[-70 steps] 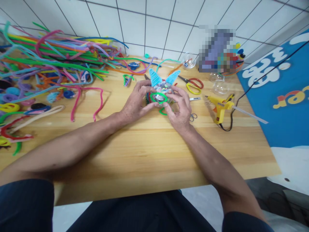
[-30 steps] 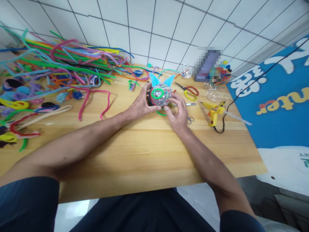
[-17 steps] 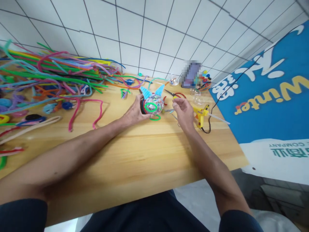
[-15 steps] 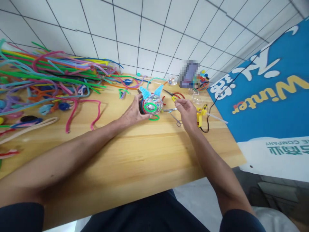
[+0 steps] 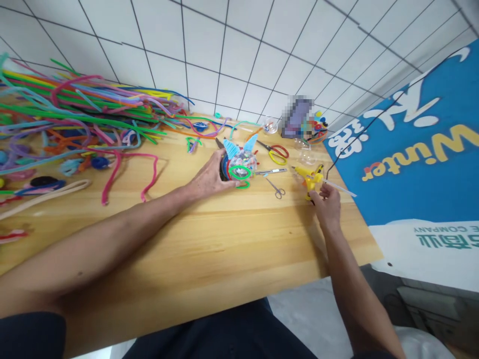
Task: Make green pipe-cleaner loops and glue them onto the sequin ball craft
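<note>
A clear round ornament [image 5: 247, 162] filled with multicoloured bits carries two light blue pipe-cleaner ears and a bright green oval ring on its front. My left hand [image 5: 211, 177] is wrapped round its left side, thumb along the bottom. Another green loop [image 5: 243, 185] shows just below it. At the right, my right hand [image 5: 328, 203] grips the handle of a yellow glue gun [image 5: 309, 175], whose nozzle points left and whose glue stick sticks out at the back. Small scissors [image 5: 276, 189] and a craft knife [image 5: 272, 171] lie between the hands.
Red-and-yellow-handled scissors [image 5: 277, 153] lie behind the ornament. A large heap of coloured pipe cleaners [image 5: 93, 109] covers the left back. Clear plastic balls [image 5: 269, 124] and a blurred-out device [image 5: 297, 117] stand near the tiled wall. A black cord [image 5: 359, 134] runs up over the blue banner.
My right hand has moved right, from beside the ornament to the glue gun, and taken hold of its handle. My left hand still holds the ornament.
</note>
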Demonstrator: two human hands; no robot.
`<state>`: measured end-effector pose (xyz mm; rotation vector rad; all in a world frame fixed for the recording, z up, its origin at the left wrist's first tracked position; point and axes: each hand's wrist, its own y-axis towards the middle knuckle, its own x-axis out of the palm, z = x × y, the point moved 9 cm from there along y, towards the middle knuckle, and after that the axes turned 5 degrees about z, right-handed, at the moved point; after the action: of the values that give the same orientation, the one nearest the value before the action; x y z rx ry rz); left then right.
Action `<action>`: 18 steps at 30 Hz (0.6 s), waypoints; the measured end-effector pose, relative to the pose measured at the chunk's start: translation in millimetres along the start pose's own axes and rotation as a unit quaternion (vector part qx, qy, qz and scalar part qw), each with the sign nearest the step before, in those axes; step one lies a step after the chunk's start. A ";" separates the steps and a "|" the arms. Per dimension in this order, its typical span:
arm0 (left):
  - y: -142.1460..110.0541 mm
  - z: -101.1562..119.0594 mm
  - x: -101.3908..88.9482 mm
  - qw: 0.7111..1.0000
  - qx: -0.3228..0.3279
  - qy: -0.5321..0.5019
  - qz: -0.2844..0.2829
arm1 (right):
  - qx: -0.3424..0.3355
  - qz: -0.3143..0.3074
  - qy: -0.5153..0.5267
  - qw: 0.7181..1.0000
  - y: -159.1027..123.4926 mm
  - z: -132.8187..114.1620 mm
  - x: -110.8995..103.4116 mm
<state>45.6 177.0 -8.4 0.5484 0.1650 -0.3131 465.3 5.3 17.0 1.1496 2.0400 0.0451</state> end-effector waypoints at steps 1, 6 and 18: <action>-0.3 0.3 0.7 1.000 -0.007 0.011 -0.006 | 0.001 -0.019 -0.008 1.000 6.5 0.1 5.0; -2.4 -1.6 -1.8 0.996 -0.044 0.077 -0.006 | 0.002 -0.101 -0.082 0.991 24.6 -6.7 29.6; 0.0 29.1 3.4 0.990 0.059 0.124 -0.022 | -0.064 -0.128 0.133 0.981 6.9 -91.1 15.6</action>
<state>50.9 160.6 15.3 0.7008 0.4015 -0.2991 407.3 50.3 73.6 0.8283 2.3697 0.2100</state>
